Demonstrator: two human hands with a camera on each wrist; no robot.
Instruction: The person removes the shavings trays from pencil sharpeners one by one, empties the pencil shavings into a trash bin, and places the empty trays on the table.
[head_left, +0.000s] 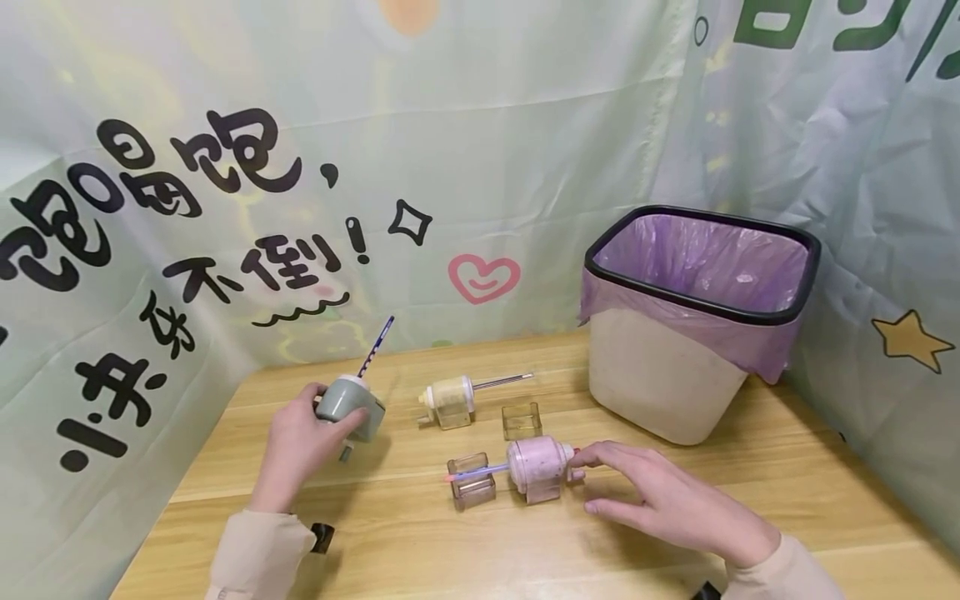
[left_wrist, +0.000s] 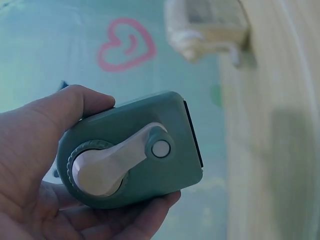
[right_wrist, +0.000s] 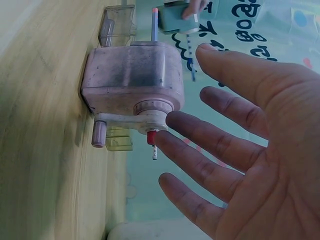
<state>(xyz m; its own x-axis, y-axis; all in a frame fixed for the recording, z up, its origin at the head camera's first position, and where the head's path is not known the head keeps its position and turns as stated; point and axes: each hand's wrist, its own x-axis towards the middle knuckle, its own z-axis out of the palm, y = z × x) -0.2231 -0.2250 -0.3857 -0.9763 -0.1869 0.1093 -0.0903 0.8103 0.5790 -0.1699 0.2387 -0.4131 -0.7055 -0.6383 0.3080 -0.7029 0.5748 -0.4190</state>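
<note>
My left hand (head_left: 296,442) grips a grey-green crank pencil sharpener (head_left: 347,402), thumb and fingers on opposite sides, raised off the table. A dark patterned pencil (head_left: 377,346) sticks out of its front; the left wrist view shows its pale crank (left_wrist: 117,162). A pink crank sharpener (head_left: 538,463) sits on the table with a blue pencil (head_left: 480,472) in it. By its crank end, my right hand (head_left: 660,496) hovers with fingers extended and spread. A small red piece (right_wrist: 151,137) shows at the crank hub; whether a fingertip touches it, I cannot tell.
Behind stands a cream sharpener (head_left: 450,402) holding a silvery pencil (head_left: 502,381). Two see-through boxes, one amber (head_left: 522,422) and one brownish (head_left: 472,493), lie near the pink sharpener. A purple-lined bin (head_left: 660,375) stands at the back right; printed cloth (head_left: 525,167) hangs behind.
</note>
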